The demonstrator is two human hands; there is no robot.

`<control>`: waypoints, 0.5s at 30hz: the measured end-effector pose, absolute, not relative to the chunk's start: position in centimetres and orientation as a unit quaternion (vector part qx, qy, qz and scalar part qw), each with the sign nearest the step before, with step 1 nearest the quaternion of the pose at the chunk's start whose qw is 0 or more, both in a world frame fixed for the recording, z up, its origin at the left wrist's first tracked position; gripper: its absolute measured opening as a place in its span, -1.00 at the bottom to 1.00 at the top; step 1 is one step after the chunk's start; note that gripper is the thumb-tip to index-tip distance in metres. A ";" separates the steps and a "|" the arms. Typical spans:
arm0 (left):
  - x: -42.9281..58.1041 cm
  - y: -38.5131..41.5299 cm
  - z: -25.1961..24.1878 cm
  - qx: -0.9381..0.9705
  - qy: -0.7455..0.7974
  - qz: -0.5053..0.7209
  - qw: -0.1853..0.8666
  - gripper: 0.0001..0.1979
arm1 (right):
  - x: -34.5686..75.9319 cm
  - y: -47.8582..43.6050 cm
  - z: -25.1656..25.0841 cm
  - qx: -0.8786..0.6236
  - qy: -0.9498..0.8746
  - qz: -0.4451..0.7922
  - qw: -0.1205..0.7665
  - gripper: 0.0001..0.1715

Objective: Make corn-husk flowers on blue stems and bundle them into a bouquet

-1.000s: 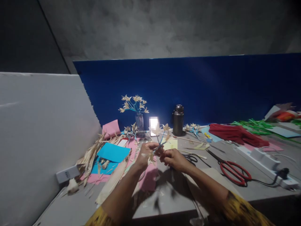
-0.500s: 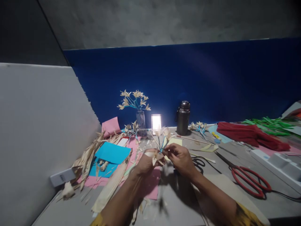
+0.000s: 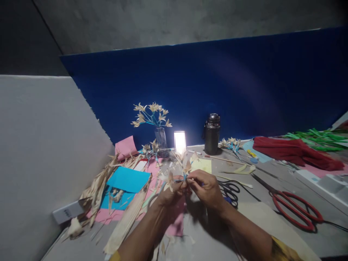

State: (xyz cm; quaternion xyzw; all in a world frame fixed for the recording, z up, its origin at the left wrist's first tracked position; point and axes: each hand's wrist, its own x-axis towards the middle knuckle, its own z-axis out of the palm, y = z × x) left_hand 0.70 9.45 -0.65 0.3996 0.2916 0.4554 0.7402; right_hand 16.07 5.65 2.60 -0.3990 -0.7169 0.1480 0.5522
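Between my hands, over the middle of the table, stands a small spray of cream handmade flowers with blue-wrapped stems. My left hand is closed round the lower stems, and one bloom leans out over its fingers. My right hand pinches at the blue stem just beside it, thumb and forefinger together. The exact grip points are partly hidden by the fingers. Behind the spray glows a bright lamp. A glass vase holding similar cream flowers stands at the back.
Large red-handled scissors lie at right, near black-handled scissors. A flask stands at the back. Blue sheets and dried husks cover the left. Red cloth and a white power strip lie far right.
The flower spray has turned in my hands, its blooms now showing at different angles. Both hands stay close together at the stems. The view has shifted slightly.
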 end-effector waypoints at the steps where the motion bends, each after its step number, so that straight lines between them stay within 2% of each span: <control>1: 0.5 9.5 -0.9 0.400 0.295 0.461 0.735 -0.69 | 16.0 5.7 2.5 -0.398 -0.714 0.152 0.555 -0.80; 4: 0.2 9.6 -1.2 0.400 0.304 0.474 0.724 -0.72 | 16.0 5.6 2.2 -0.407 -0.694 0.176 0.567 -0.83; 8: 0.2 8.9 -0.4 0.398 0.297 0.518 0.697 -0.68 | 16.2 5.1 2.3 -0.443 -0.662 0.213 0.565 -0.81; 11: 0.1 8.5 0.3 0.385 0.295 0.537 0.690 -0.72 | 16.2 4.8 2.2 -0.459 -0.676 0.264 0.513 -0.76; 15: -0.4 8.9 0.4 0.391 0.294 0.473 0.732 -0.71 | 15.8 4.8 1.1 -0.447 -0.691 0.360 0.439 -0.85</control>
